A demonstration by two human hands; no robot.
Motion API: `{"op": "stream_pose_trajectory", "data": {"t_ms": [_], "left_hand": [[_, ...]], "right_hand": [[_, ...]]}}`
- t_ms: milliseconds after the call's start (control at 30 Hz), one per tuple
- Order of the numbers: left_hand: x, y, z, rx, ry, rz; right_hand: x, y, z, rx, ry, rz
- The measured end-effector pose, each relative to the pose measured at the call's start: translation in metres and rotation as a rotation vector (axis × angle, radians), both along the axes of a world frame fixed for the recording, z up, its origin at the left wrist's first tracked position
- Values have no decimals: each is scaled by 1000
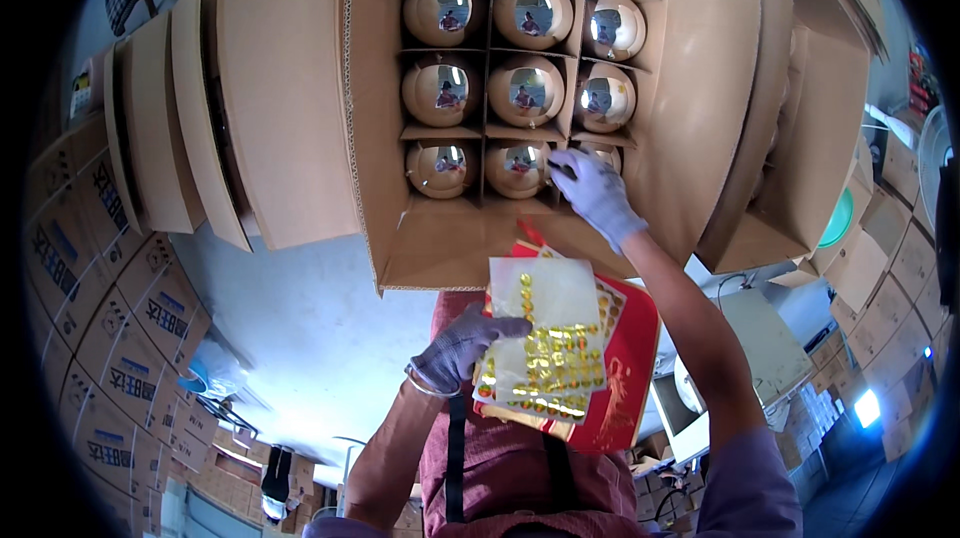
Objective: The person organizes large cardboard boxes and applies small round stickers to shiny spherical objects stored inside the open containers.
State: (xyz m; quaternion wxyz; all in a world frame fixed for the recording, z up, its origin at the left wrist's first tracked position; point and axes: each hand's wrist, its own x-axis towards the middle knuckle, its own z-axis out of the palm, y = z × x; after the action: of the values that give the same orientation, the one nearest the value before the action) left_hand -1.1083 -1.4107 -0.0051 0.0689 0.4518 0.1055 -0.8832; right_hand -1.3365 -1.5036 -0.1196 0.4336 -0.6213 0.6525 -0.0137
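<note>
My left hand (469, 347), in a grey knit glove, grips a stack of sheets with round gold stickers (562, 354); its thumb lies on top. A red folder or card with gold print (626, 380) is beneath the sheets. My right hand (589, 189), also gloved, reaches into an open cardboard box (442, 245), its fingertips beside a shiny gold ball (517, 169) in the nearest row. Another ball (600, 154) is partly hidden behind that hand. Whether its fingers hold anything cannot be told. Cardboard dividers (484, 129) separate the rows of balls.
Open box flaps (289, 88) spread out on the left. On the right stands another open carton (806, 163) with balls partly visible inside. Stacked printed cartons (112, 313) line the left side. A white table (757, 343) and a fan (934, 163) are at the right.
</note>
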Motion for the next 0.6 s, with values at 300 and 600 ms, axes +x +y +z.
{"op": "stream_pose_trajectory", "data": {"t_ms": [300,600], "left_hand": [[4,-13,12,-58,-46,-95],[12,21,-14,-566,-51,-83]], "right_hand": [[-7,9,-42,242,84,334],[16,13,117,362,-366,449]]}}
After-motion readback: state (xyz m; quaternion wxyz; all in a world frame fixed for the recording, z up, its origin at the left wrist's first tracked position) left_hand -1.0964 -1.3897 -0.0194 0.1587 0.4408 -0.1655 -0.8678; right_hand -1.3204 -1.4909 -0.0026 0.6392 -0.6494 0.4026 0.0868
